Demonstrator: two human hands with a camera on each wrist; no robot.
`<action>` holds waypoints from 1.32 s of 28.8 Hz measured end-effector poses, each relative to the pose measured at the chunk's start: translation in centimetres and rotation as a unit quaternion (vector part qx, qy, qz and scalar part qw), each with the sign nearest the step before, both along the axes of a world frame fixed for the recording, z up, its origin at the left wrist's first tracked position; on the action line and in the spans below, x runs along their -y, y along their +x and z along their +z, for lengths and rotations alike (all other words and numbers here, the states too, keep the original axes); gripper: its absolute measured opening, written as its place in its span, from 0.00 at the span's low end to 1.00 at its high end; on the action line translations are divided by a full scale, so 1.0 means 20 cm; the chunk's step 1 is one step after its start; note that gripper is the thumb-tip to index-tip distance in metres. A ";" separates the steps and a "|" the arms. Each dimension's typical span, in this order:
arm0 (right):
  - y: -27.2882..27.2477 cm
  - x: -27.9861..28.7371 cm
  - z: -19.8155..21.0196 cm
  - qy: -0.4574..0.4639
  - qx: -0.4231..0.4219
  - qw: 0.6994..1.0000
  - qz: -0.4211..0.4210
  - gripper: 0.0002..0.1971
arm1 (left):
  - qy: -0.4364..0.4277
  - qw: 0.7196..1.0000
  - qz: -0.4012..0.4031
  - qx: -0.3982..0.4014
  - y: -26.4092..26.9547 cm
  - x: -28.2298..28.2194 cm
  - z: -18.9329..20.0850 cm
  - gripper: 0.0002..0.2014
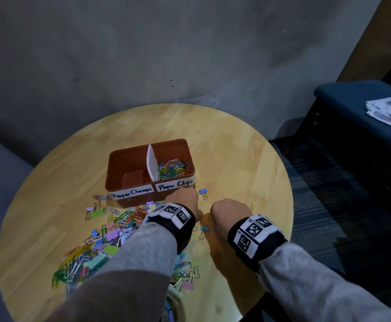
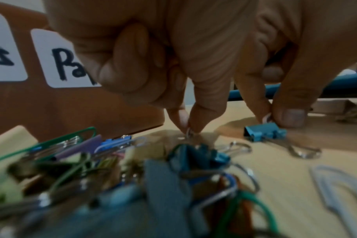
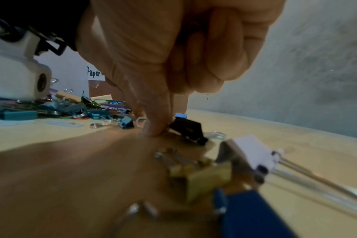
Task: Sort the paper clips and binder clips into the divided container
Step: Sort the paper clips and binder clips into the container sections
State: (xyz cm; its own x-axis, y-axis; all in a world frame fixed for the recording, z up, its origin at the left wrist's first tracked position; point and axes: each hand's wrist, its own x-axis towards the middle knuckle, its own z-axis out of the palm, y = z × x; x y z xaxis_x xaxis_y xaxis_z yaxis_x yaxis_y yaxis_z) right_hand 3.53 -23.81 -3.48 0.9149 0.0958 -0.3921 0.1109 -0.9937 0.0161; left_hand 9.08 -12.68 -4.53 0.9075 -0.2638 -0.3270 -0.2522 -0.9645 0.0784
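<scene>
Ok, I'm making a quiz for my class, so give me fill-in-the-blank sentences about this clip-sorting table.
1. The compartment behind the Paper Clamps label is ____.
2. In the head view, the sorted paper clips lie on the container's ____ side.
3. The divider between the two compartments is coloured ____.
Missing words: empty; right; white.

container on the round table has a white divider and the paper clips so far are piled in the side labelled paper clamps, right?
Not quite. The head view shows the container with its white divider, but the paper clips are piled in the side labelled Paper Clips. The side labelled Paper Clamps looks empty. The rest stands: it sits on the round table.
</scene>
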 end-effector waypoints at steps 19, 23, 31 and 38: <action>0.02 -0.04 0.11 0.224 -0.005 0.967 -0.123 0.07 | -0.492 0.815 0.248 -0.180 -0.07 -0.14 0.21 0.12; 0.11 -0.05 0.21 0.553 -0.055 0.753 -0.353 0.14 | -0.575 0.721 0.295 -0.249 -0.05 -0.17 0.31 0.14; 0.18 -0.02 0.32 0.754 -0.167 0.486 -0.408 0.09 | -0.615 0.668 0.331 -0.255 0.00 -0.25 0.41 0.04; 0.39 -0.09 0.35 0.713 -0.171 0.521 -0.436 0.17 | -0.635 0.647 0.372 -0.199 0.17 -0.30 0.48 0.08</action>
State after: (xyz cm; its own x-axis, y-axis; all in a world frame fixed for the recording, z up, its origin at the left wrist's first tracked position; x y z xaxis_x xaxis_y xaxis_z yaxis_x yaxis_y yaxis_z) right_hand 11.36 -22.01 3.58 0.7540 0.1190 -0.6460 -0.6394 0.3582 -0.6804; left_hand 12.53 -6.61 5.04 0.8484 -0.0883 -0.5219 0.5288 0.0988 0.8430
